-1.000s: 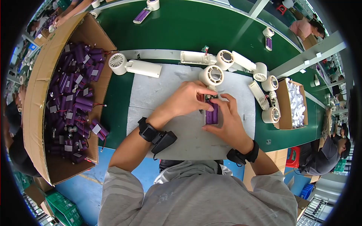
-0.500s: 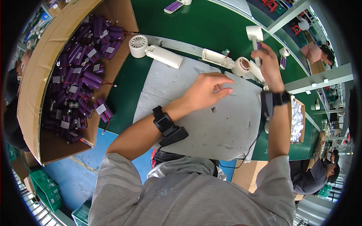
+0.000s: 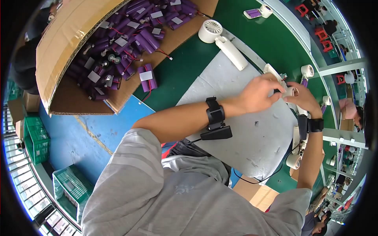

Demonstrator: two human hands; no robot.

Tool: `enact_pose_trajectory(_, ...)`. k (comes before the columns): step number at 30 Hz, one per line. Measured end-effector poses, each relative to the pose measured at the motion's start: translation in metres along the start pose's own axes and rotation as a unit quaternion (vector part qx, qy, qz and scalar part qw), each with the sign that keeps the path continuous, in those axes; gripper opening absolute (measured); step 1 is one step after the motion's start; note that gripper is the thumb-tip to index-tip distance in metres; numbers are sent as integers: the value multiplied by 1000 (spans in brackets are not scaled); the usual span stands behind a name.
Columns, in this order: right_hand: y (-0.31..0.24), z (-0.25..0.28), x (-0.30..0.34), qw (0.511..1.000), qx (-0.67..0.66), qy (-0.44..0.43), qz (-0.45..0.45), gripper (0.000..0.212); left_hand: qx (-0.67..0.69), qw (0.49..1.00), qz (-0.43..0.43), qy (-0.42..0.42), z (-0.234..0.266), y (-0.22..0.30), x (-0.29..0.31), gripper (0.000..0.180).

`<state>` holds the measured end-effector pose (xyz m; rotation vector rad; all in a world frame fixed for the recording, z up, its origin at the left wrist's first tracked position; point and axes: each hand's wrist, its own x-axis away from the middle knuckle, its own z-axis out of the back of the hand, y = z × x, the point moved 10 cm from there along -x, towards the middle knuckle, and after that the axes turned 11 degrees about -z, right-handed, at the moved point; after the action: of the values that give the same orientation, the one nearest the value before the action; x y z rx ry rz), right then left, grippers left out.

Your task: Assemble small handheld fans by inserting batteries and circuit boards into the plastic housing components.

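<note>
My right hand [image 3: 305, 98] has its thumb and fingers around the round head of a white handheld fan [image 3: 290, 92] at the far right edge of the grey foam mat [image 3: 244, 114]. Just left of it is my left hand [image 3: 260, 93], its fingers bent and thumb apart, with nothing visible between them. Its fingertips come close to the fan head; whether they touch is unclear. Beyond my left hand, an open white handle shell [image 3: 271, 71] is partly hidden. A complete-looking white fan [image 3: 232, 53] lies across the mat's far left edge.
A large cardboard box [image 3: 78, 51] full of purple battery packs stands at the left. One loose battery pack [image 3: 147, 77] with wires lies beside it. More fans with purple packs lie farther off, including one fan [image 3: 307, 71] beyond my right hand. Green crates [image 3: 73, 185] stand on the floor.
My right hand has left the far fan and come back toward me to the fan head by the mat. My left hand has moved closer to it. The whole view has turned.
</note>
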<state>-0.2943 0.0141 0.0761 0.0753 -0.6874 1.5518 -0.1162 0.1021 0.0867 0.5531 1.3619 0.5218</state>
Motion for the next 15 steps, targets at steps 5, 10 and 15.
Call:
enact_pose_trajectory(5, 4, -1, 9, 999, 28, -8, 29, 49, 37, 982, 97, 160, 29, -26, -10, 19)
enact_pose_trajectory(10, -38, -10, 51, 986, 2, 15, 168, 41, 143, 959, 241, 32, 3, -50, -1, 30)
enact_pose_trajectory(15, -66, -35, 72, 991, -8, -15, 131, 37, 5, 960, 113, -257, -45, -24, 20, 34)
